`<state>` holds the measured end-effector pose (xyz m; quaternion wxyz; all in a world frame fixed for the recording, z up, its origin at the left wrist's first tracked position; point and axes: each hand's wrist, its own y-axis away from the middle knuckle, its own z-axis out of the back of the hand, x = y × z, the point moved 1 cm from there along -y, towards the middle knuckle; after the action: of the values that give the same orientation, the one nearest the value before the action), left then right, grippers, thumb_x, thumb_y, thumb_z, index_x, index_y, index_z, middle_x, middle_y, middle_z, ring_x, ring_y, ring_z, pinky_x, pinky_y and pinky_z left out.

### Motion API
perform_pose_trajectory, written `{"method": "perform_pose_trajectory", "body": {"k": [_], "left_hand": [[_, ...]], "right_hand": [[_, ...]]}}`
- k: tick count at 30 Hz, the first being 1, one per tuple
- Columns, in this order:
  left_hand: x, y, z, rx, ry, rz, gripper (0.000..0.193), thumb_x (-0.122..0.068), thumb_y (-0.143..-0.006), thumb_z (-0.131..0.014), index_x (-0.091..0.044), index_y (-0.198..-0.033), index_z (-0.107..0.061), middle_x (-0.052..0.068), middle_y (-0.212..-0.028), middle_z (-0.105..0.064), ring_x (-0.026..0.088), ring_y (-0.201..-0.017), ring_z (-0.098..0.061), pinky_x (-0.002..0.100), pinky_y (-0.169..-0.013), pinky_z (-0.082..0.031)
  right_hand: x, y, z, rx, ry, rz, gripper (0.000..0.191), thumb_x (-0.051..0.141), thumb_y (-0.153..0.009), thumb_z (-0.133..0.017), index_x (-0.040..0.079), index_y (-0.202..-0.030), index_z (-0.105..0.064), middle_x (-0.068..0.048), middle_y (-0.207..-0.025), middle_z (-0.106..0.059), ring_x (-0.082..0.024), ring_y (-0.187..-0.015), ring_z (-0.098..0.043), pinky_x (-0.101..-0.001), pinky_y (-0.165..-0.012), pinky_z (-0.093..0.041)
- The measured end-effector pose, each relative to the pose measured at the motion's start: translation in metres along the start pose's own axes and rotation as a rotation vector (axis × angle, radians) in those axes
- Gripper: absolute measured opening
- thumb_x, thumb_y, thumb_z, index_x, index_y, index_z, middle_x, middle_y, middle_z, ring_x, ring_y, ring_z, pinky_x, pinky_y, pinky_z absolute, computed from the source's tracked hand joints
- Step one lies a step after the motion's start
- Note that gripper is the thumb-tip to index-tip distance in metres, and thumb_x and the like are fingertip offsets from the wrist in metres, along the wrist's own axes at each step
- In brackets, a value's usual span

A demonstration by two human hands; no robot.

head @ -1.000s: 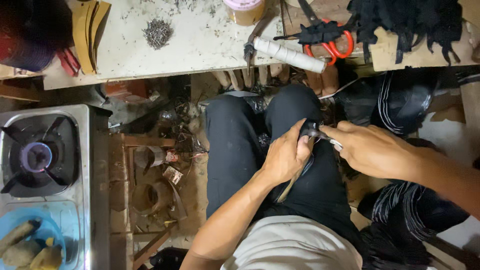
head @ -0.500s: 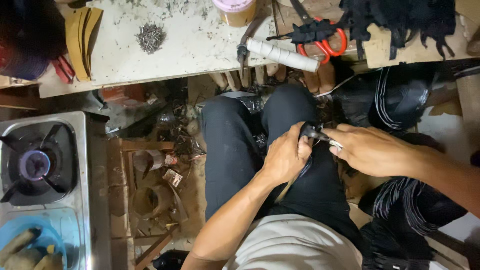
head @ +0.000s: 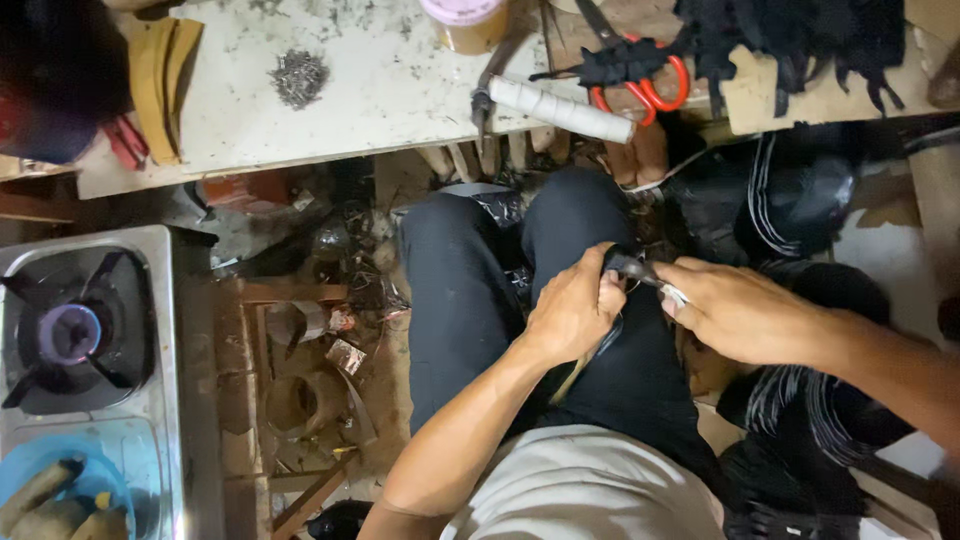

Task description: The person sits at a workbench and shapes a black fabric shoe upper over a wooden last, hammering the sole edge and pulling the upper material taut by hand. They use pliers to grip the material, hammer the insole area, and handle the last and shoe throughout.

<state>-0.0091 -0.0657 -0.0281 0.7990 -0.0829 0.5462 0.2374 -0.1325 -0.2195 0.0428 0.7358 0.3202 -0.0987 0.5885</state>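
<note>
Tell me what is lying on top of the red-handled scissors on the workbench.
Black strips of material lie across the red-handled scissors, beside a white roll. The red handle loops and part of the blades show; the pivot is covered.

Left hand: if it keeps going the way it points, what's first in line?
Likely the right hand. The left hand points right across the lap, both gripping the same small dark piece; depth is unclear.

We see a black strap (head: 628, 266) over black trousers (head: 470, 300) and a grey shirt (head: 590, 490). Far: scissors (head: 650, 85) with red-orange handles, white roll (head: 560, 108), pale speckled worktop (head: 390, 80). Left: silver stove (head: 165, 330), blue bowl (head: 60, 455).
</note>
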Motion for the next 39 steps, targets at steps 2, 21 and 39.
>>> {"method": "perform_pose_trajectory", "body": {"k": [2,21,39], "left_hand": [[0.002,-0.001,0.001,0.02,0.035,-0.004,0.052,-0.023,-0.093,-0.048,0.001,-0.139,-0.051,0.03,-0.107,-0.07,0.047,-0.103,-0.067,0.05,-0.092,-0.05],[0.007,-0.013,0.018,0.204,0.302,-0.052,0.047,-0.023,-0.1,-0.046,-0.001,-0.141,-0.05,0.026,-0.111,-0.07,0.041,-0.11,-0.067,0.045,-0.097,-0.049],[0.006,-0.002,0.018,0.231,0.252,-0.046,0.043,-0.024,-0.102,-0.044,-0.002,-0.138,-0.053,0.024,-0.106,-0.072,0.038,-0.105,-0.07,0.043,-0.095,-0.051]], "right_hand": [[-0.001,0.003,-0.002,0.006,0.092,-0.12,0.04,0.019,-0.092,-0.058,0.007,-0.131,-0.058,-0.015,-0.099,-0.066,-0.039,-0.084,-0.071,-0.0479,-0.073,-0.057],[0.0,0.017,-0.048,-0.13,0.278,-0.249,0.053,0.018,-0.092,-0.059,0.004,-0.142,-0.05,-0.017,-0.1,-0.066,-0.037,-0.07,-0.072,-0.0463,-0.061,-0.059],[0.019,0.025,-0.086,-0.435,0.145,-0.202,0.054,0.013,-0.085,-0.063,-0.005,-0.134,-0.051,-0.023,-0.104,-0.068,-0.042,-0.07,-0.071,-0.048,-0.061,-0.059]]}}
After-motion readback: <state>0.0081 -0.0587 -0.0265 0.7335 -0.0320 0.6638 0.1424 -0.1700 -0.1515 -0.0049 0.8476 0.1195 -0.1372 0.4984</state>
